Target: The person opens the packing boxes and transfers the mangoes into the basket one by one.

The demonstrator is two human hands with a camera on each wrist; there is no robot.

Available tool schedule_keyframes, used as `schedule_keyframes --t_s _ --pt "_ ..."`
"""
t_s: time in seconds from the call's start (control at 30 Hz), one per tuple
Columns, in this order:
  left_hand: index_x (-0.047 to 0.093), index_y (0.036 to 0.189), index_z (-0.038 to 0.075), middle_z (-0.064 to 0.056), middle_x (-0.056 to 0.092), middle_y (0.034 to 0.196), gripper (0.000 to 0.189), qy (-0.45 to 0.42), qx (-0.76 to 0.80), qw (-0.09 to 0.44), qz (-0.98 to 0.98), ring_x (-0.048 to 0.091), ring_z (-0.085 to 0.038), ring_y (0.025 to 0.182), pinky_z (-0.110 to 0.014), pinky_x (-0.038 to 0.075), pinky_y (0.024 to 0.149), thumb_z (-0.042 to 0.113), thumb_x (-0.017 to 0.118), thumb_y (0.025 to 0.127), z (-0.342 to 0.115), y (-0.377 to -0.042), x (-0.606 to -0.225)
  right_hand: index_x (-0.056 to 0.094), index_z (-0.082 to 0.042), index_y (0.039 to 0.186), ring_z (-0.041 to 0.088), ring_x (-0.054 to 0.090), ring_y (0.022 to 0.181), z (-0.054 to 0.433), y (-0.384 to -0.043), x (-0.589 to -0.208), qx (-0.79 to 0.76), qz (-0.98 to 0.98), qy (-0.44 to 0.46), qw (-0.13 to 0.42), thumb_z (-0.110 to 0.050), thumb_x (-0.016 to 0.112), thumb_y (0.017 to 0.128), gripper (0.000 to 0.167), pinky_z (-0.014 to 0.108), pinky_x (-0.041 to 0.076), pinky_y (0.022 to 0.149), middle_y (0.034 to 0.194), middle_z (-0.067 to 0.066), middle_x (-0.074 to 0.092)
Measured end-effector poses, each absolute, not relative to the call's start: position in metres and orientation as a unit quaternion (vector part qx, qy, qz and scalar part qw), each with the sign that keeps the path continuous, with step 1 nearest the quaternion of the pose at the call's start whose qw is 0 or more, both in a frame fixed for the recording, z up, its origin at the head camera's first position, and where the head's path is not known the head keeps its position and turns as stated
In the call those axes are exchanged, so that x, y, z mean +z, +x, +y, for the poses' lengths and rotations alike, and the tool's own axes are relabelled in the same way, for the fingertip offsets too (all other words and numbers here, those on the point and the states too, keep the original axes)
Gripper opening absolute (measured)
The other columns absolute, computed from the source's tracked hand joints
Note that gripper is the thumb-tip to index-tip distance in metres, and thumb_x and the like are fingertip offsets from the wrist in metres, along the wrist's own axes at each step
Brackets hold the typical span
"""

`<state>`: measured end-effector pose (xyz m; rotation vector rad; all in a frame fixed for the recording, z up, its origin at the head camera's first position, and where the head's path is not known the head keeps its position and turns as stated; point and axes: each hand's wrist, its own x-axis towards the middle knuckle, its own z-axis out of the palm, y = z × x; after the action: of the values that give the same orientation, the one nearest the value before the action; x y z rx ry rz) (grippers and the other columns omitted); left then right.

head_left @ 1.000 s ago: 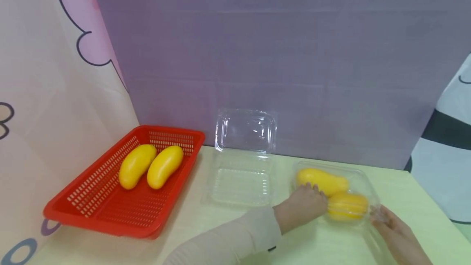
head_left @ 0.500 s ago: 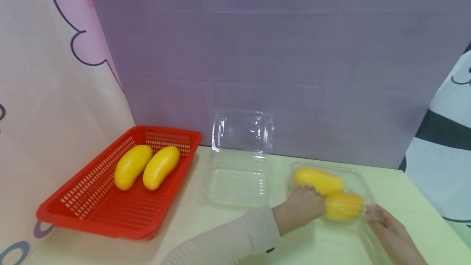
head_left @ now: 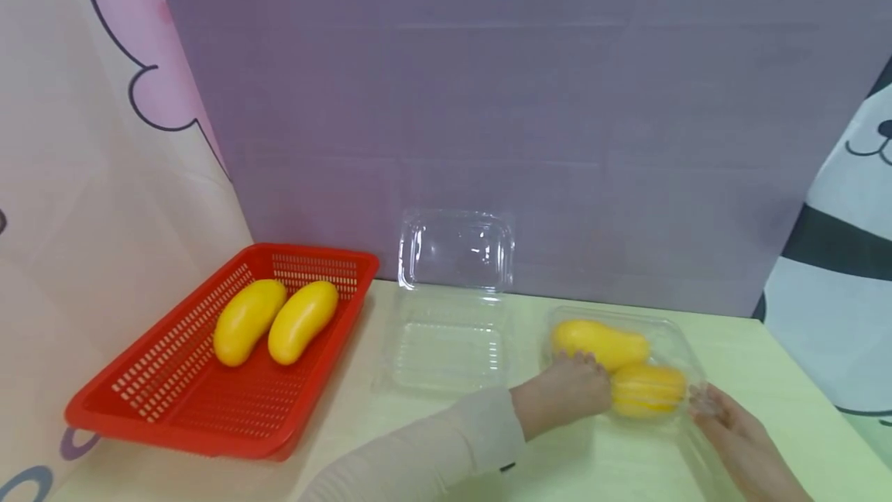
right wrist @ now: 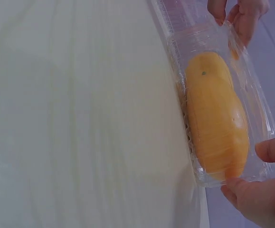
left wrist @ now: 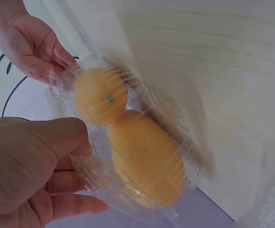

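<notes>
A clear plastic clamshell container (head_left: 670, 329) sits at the right of the table. Inside it lie a rear yellow fruit (head_left: 599, 339) and a front one (head_left: 648, 391), smooth and mango-like. Clear plastic covers the fruits; whether the lid is latched I cannot tell. My left hand (head_left: 573, 390) grips the container's left side, its thumb on the near face in the left wrist view (left wrist: 37, 166). With thumb and fingers my right hand (head_left: 732, 424) pinches the right edge, as the right wrist view shows on the container's end (right wrist: 208, 178).
A red slotted basket (head_left: 90, 413) with two yellow fruits (head_left: 303, 322) stands at the left. Between basket and hands, a second clear clamshell (head_left: 449, 355) stands with its lid raised against the grey backdrop (head_left: 488, 99). Printed cloths hang at both sides.
The head view has swung slightly to the right, so everything sits a little farther left in it. Both hands keep their hold on the container, with hardly any movement.
</notes>
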<state>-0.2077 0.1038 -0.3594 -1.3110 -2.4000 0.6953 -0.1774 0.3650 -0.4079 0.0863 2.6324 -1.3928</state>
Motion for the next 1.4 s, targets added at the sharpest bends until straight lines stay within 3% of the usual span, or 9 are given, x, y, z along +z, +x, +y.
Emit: schedule_keyframes --t_s 0.27,0.37,0.5,0.67,0.8,1.07,1.17,1.23,1.4 --pt "0.064 0.097 0.035 0.017 0.059 0.088 0.013 -0.461 0.254 0.146 -0.838 0.043 -0.003 0.07 -0.013 0.04 0.06 0.027 0.054 0.095 0.1039 -0.2085 -0.3583 0.001 0.008 0.146 -0.033 0.024 0.084 0.3632 -0.1764 -0.406 -0.454 0.883 0.052 0.102 -0.051 0.032 0.099 0.082 0.007 0.04 0.078 0.15 0.031 0.013" --pt "0.064 0.1 0.035 0.017 0.06 0.091 0.013 -0.464 0.268 0.142 -0.832 0.044 -0.003 0.071 -0.013 0.041 0.061 0.027 0.054 0.095 0.1051 -0.2099 -0.3592 -0.003 0.006 0.146 -0.012 0.038 0.117 0.3622 -0.1774 -0.4054 -0.457 0.88 0.061 0.115 -0.052 0.03 0.099 0.082 0.025 0.039 0.101 0.151 0.029 0.01" --pt "0.063 0.103 0.036 0.017 0.061 0.095 0.015 -0.466 0.284 0.137 -0.826 0.045 -0.003 0.074 -0.014 0.042 0.065 0.027 0.054 0.095 0.1062 -0.211 -0.359 -0.007 0.004 0.146 0.038 0.013 0.138 0.3611 -0.1793 -0.4047 -0.463 0.874 0.069 0.128 -0.054 0.028 0.098 0.083 0.054 0.02 0.109 0.152 0.028 0.005" --pt "0.063 0.103 0.038 0.018 0.06 0.097 0.016 -0.467 0.289 0.13 -0.826 0.046 -0.003 0.076 -0.015 0.043 0.068 0.028 0.054 0.095 0.1064 -0.2109 -0.3571 -0.006 0.006 0.146 0.024 0.029 0.135 0.3605 -0.1796 -0.4034 -0.456 0.878 0.071 0.127 -0.054 0.029 0.098 0.084 0.053 0.022 0.109 0.151 0.03 0.007" --pt "0.063 0.102 0.038 0.018 0.06 0.096 0.015 -0.47 0.294 0.138 -0.82 0.047 -0.003 0.076 -0.015 0.044 0.069 0.028 0.054 0.095 0.1063 -0.2104 -0.3571 -0.01 0.005 0.145 0.045 0.006 0.138 0.3588 -0.1798 -0.4006 -0.472 0.867 0.08 0.141 -0.055 0.029 0.098 0.086 0.059 0.016 0.109 0.151 0.03 0.001" --pt "0.063 0.103 0.036 0.019 0.059 0.095 0.016 -0.481 0.288 0.132 -0.818 0.045 -0.002 0.076 -0.012 0.039 0.064 0.027 0.052 0.096 0.1057 -0.2128 -0.3541 -0.007 0.006 0.146 0.033 0.02 0.139 0.3589 -0.1779 -0.3982 -0.462 0.875 0.069 0.128 -0.051 0.027 0.1 0.081 0.049 0.025 0.11 0.151 0.03 0.005" --pt "0.063 0.101 0.036 0.019 0.058 0.091 0.016 -0.486 0.283 0.135 -0.816 0.043 -0.001 0.073 -0.011 0.036 0.06 0.025 0.051 0.097 0.1048 -0.2132 -0.3528 -0.003 0.007 0.146 -0.009 0.041 0.117 0.3611 -0.1774 -0.3994 -0.459 0.879 0.06 0.116 -0.049 0.029 0.1 0.08 0.035 0.037 0.104 0.151 0.03 0.009" --pt "0.063 0.101 0.036 0.019 0.057 0.091 0.016 -0.487 0.282 0.133 -0.816 0.042 -0.001 0.073 -0.011 0.035 0.06 0.026 0.051 0.097 0.1042 -0.2136 -0.3521 -0.001 0.008 0.146 -0.027 0.033 0.095 0.3624 -0.1775 -0.4009 -0.456 0.882 0.053 0.107 -0.048 0.031 0.1 0.079 0.02 0.043 0.093 0.15 0.031 0.012" --pt "0.062 0.101 0.036 0.02 0.057 0.092 0.016 -0.497 0.293 0.141 -0.805 0.044 0.001 0.073 -0.008 0.037 0.063 0.025 0.052 0.097 0.1023 -0.2145 -0.3512 -0.003 0.008 0.146 -0.019 0.038 0.105 0.3615 -0.1787 -0.4006 -0.455 0.882 0.057 0.112 -0.049 0.032 0.1 0.081 0.035 0.038 0.104 0.15 0.031 0.01"
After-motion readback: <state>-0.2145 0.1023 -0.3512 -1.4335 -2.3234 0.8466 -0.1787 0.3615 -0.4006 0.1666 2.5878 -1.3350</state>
